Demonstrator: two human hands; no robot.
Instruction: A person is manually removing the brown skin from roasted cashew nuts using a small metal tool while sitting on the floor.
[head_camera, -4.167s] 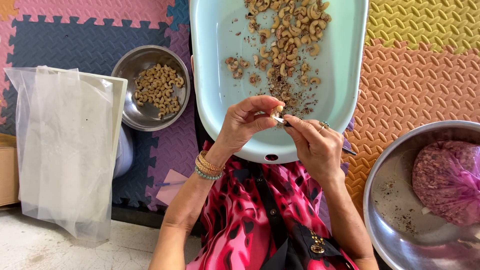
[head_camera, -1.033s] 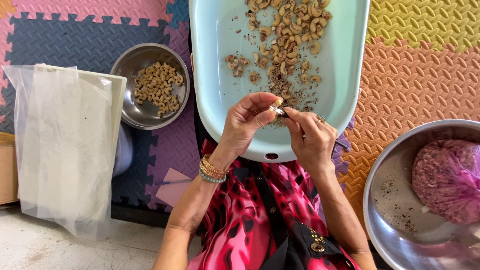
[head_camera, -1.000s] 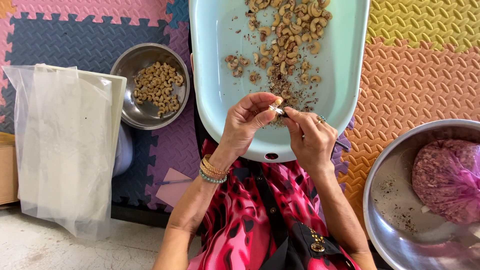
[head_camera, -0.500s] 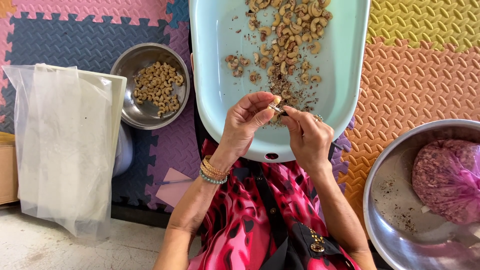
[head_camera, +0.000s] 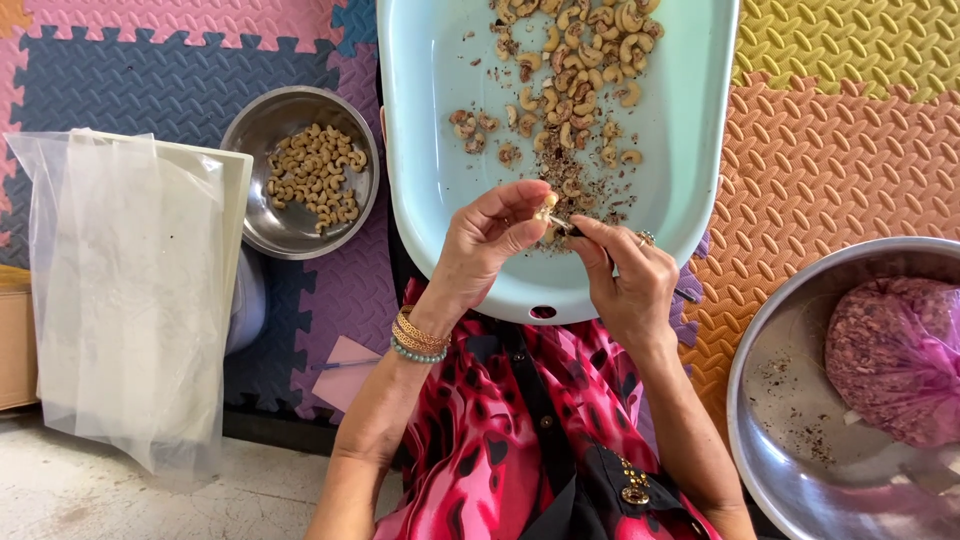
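Fingertips of the left hand (head_camera: 488, 243) pinched a single pale cashew nut (head_camera: 546, 207) between thumb and forefinger, closed snugly on it and turning it toward the other hand. The right hand (head_camera: 630, 285) was curled shut around a small dark-handled tool (head_camera: 572, 231), its tip touching the nut, apparently to scrape skin away. A ring sat on one right finger, and gold and green bangles (head_camera: 415, 338) circled the left wrist.

Both hands hovered just above the near end of a long pale blue tray (head_camera: 440, 150), seemingly so that scrapings would drop into it. Brown flakes of skin (head_camera: 565, 175) lay scattered in the tray directly beyond the hands. Farther along the tray, toward its far end, sat a loose pile of cashews (head_camera: 585, 50), some with skin on them.

Left of the tray stood a round steel bowl (head_camera: 262, 220) holding cleaner, lighter nuts, within easy reach of the left hand. Farther left of the tray, a clear plastic bag (head_camera: 120, 290) draped over a whitish container. Right of the tray, a large steel basin (head_camera: 800, 400) held a pinkish bag of reddish-brown bits (head_camera: 895, 355). Under the tray lay coloured foam floor mats (head_camera: 830, 150), and on the near side of it the person's red, pink and black patterned clothing (head_camera: 520, 430) filled the view.
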